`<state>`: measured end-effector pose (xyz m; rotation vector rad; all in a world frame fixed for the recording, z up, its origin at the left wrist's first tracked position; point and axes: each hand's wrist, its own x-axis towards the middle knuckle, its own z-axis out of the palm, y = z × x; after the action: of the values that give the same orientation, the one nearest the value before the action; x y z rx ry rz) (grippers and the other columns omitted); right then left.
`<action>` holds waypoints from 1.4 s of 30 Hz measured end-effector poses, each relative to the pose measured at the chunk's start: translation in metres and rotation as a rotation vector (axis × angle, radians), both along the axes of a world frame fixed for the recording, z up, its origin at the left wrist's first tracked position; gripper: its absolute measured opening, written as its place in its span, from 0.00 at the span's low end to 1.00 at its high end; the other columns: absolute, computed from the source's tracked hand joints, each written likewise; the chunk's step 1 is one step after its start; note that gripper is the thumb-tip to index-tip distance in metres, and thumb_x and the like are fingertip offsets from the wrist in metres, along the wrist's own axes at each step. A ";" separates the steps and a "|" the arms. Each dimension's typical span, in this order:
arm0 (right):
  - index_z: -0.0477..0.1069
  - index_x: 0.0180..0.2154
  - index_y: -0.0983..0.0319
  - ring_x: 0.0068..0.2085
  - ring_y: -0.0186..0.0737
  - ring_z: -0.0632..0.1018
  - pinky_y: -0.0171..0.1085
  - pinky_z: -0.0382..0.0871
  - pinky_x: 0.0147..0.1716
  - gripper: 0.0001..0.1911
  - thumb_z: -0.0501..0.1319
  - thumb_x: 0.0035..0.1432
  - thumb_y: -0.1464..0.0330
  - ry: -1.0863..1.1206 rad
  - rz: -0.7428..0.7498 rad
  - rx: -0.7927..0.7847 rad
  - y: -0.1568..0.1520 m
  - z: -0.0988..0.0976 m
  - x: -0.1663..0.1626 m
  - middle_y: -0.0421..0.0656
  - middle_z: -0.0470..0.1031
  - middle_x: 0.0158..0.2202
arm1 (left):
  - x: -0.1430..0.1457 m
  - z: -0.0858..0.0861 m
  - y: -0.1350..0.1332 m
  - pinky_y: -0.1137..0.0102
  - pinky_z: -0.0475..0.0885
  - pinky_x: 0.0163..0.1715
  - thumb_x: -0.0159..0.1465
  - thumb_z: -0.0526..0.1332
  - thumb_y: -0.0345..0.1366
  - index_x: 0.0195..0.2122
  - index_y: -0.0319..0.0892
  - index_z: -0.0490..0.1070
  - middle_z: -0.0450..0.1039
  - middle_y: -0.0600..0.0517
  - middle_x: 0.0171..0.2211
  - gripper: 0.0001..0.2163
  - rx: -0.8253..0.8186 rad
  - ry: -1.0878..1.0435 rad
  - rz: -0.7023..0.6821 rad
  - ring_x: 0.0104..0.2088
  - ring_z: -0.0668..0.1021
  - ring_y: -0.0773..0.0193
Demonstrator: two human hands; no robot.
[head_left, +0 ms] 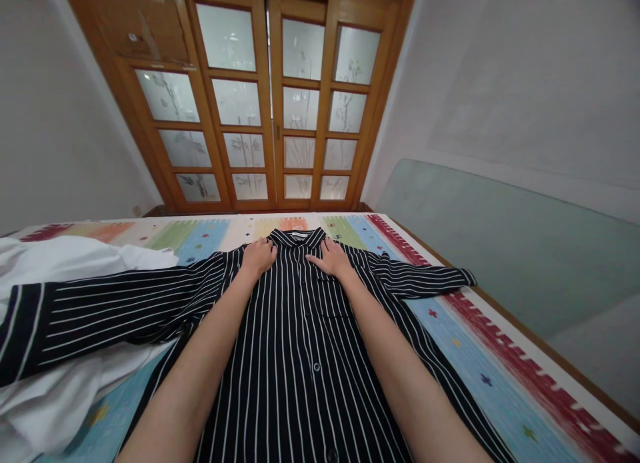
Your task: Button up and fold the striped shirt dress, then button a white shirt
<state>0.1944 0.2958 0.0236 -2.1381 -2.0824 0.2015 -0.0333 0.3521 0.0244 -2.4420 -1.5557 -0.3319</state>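
Your two bare forearms are reaching forward over a shirt (300, 356), black with thin white stripes. The shirt is lying flat on the bed (490, 363), front side up and closed, with its lower part nearest to you. A small dark button (316, 367) is showing on the middle line between your arms. A little further, a chest pocket (334, 302) is sitting just below your right wrist.

The left sleeve (100, 310) is stretching far out to your left and is lying partly over a white cloth (65, 256) that is bunched on that side of the bed. The right sleeve (425, 280) is stretching out to your right and is ending on the bed's colourful striped cover.

Your left hand (258, 256) is resting on the shirt's shoulder, just beside the collar (296, 237). Its fingers are curling down, and I cannot tell if they are pinching the cloth. Your right hand (332, 258) is lying open and flat on the other shoulder, fingers spread, with the fingertips near the collar. The collar is lying between the two hands and pointing away from you.

Behind the bed, a wooden door (280, 96) with frosted glass panes is standing closed. A pale green panel (500, 236) is running along the wall on your right.
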 end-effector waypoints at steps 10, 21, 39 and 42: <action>0.57 0.63 0.75 0.66 0.51 0.57 0.43 0.46 0.63 0.37 0.45 0.66 0.52 -0.083 -0.013 0.140 -0.014 0.003 -0.009 0.58 0.56 0.66 | 0.007 0.010 -0.048 0.58 0.69 0.47 0.66 0.48 0.25 0.43 0.34 0.75 0.74 0.36 0.42 0.16 0.065 0.006 -0.031 0.48 0.74 0.49; 0.63 0.60 0.71 0.63 0.49 0.63 0.42 0.53 0.60 0.28 0.43 0.67 0.62 -0.076 -0.078 0.173 -0.040 0.008 -0.015 0.54 0.62 0.64 | -0.020 0.006 -0.061 0.58 0.62 0.56 0.69 0.45 0.44 0.57 0.34 0.67 0.67 0.37 0.58 0.24 -0.079 -0.031 0.134 0.57 0.69 0.48; 0.43 0.68 0.76 0.70 0.47 0.44 0.44 0.35 0.65 0.42 0.37 0.65 0.49 -0.023 -0.097 -0.058 -0.025 0.005 0.006 0.55 0.38 0.71 | -0.029 0.008 -0.033 0.54 0.59 0.58 0.70 0.42 0.48 0.61 0.32 0.62 0.62 0.35 0.62 0.28 -0.155 0.007 0.145 0.62 0.63 0.45; 0.43 0.67 0.77 0.70 0.48 0.45 0.45 0.36 0.65 0.45 0.38 0.64 0.48 -0.053 -0.096 -0.028 -0.027 0.006 0.003 0.56 0.40 0.70 | -0.023 0.009 -0.038 0.49 0.61 0.55 0.69 0.44 0.45 0.57 0.29 0.66 0.66 0.31 0.58 0.26 -0.098 -0.007 0.128 0.59 0.66 0.40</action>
<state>0.1971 0.2684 0.0291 -2.2768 -2.0097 0.1656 -0.0560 0.3140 0.0333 -2.3988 -1.7606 -0.2466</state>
